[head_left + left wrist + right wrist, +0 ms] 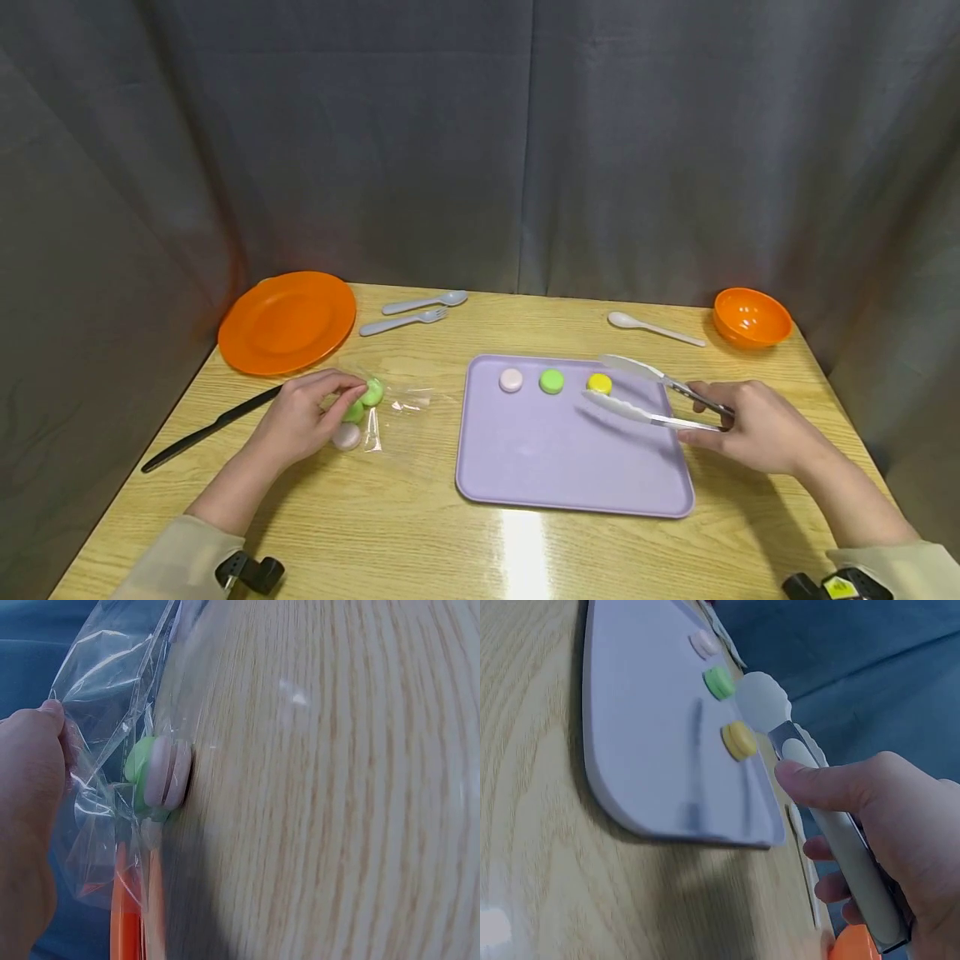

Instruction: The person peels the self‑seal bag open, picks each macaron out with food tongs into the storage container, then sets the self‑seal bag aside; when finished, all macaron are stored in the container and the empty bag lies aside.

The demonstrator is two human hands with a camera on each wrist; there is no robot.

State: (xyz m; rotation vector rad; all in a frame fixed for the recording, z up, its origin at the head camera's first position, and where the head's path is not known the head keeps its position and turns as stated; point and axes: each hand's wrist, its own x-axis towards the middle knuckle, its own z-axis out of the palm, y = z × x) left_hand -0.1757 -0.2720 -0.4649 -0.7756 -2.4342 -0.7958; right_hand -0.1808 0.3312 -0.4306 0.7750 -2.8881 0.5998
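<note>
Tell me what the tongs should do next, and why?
Probably swing the tongs left to the clear bag for another macaron. They hang open and empty over the purple tray, three macarons already sit there in a row, and the left hand holds the bag.

Light wood-grain rectangular table, glossy, overhead light glare on near edge. Grey-blue fabric curtain hangs in folds behind and at both sides, enclosing table.

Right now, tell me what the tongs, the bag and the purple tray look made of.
Tongs: likely metal arms, shiny grey, with pale, probably plastic tips. Bag: thin clear plastic film, crinkled and glinting. Purple tray: probably matte plastic, smooth, uniform lilac, rounded rim.
</note>
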